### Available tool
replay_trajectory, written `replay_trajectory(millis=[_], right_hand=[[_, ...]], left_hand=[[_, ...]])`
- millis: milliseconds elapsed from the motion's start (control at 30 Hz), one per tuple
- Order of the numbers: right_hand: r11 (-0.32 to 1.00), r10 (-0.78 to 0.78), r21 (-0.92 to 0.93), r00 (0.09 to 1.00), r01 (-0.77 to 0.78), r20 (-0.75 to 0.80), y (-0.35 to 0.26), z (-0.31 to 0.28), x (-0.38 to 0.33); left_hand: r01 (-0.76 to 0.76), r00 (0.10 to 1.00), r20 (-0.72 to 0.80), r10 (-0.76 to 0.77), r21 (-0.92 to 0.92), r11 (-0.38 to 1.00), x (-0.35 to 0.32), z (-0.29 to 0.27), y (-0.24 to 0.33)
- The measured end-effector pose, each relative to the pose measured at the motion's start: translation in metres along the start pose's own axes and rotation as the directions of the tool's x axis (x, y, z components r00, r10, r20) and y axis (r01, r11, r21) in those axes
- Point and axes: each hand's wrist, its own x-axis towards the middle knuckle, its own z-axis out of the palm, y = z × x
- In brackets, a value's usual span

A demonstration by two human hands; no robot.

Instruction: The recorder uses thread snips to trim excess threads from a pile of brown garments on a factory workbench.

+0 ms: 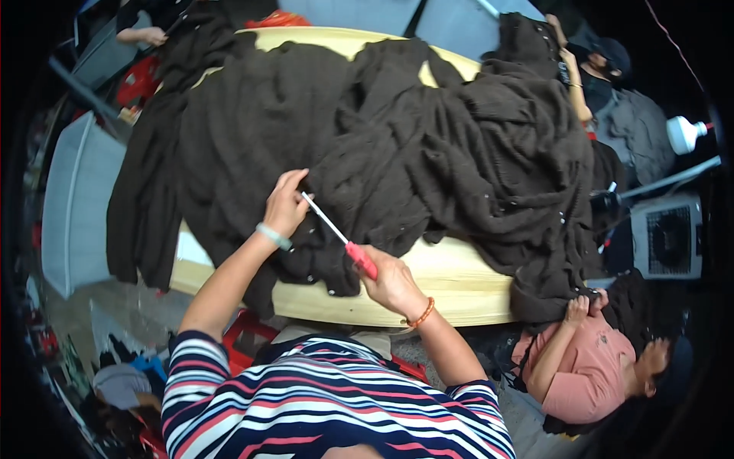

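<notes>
Right hand (391, 281) first: I'm clenching it around the red handle of a slim tool (349, 245), and the pale shaft is slanting up and left, its tip sitting just beside my left fingers. My left hand (284, 210) is bending over the dark brown cloth (260, 122); whether it is pinching fabric or merely resting there, I can't tell. And what a spread of cloth! It is covering most of the pale yellow tabletop (466, 281), bunching in folds and spilling over the left and right edges, while bare strips are showing along the near and far edges. At the near right corner, a co-worker in a pink shirt (585, 367) is holding the cloth; another pair of hands (567, 60) is handling it by the far right corner.
</notes>
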Motion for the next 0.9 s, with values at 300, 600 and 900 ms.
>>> replay_trajectory(millis=[300, 600, 900], right_hand=[[0.907, 0.335, -0.264, 0.942, -0.328, -0.021, 0.054, 0.013, 0.027], [0.864, 0.321, -0.341, 0.927, -0.37, -0.193, 0.034, -0.011, -0.026], [0.906, 0.155, -0.411, 0.982, -0.097, 0.109, 0.018, 0.003, -0.012]], left_hand=[[0.065, 0.998, -0.002, -0.066, 0.222, 0.973, 0.004, 0.013, -0.039], [0.094, 0.993, -0.082, -0.08, 0.181, 0.979, 0.009, 0.03, -0.031], [0.297, 0.954, 0.101, -0.281, -0.212, 0.931, 0.001, 0.023, -0.046]])
